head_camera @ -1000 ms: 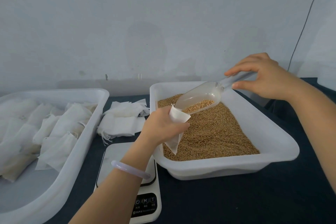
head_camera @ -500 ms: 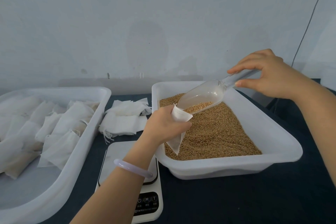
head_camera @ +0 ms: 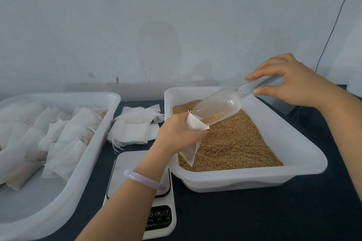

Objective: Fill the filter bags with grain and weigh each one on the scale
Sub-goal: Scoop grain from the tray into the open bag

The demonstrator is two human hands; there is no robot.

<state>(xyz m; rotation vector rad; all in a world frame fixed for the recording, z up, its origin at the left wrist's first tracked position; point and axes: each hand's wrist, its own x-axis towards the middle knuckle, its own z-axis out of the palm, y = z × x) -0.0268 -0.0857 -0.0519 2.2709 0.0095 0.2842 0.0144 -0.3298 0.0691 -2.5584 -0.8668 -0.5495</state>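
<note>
The person's left hand [head_camera: 176, 133] is curled around the upper part of a white filter bag [head_camera: 191, 151], pinching its mouth open. The bag hangs over the left end of the grain tray [head_camera: 254, 177]. Its lower corner points down at the grain [head_camera: 235, 143], though I cannot tell whether it touches.

The right hand [head_camera: 290, 82] grips the handle of a clear plastic scoop [head_camera: 219, 103] between thumb and fingers, above the tray's far right corner. The scoop slopes down to the left, with its lip resting at the bag's open mouth. A small amount of grain lies at the low end of the scoop, right at the bag's edge.

The white tray is filled with brown grain across most of its floor and sits on the dark worktop [head_camera: 254, 217]. A white digital scale [head_camera: 125, 174] sits just to its left, close to the tray's front corner. The left forearm, which wears a pale bracelet [head_camera: 145, 179], passes over the scale. The scale's black button panel [head_camera: 158, 216] faces the person.

Behind the scale, between the two trays, lies a loose pile of flat empty bags [head_camera: 135, 129]. At the far left, a second white tray [head_camera: 84, 174] holds many stuffed bags [head_camera: 64, 139], heaped mostly toward its back and left. A grey wall [head_camera: 176, 25] rises behind the worktop, and a thin cable [head_camera: 337, 17] runs down it at the right.
</note>
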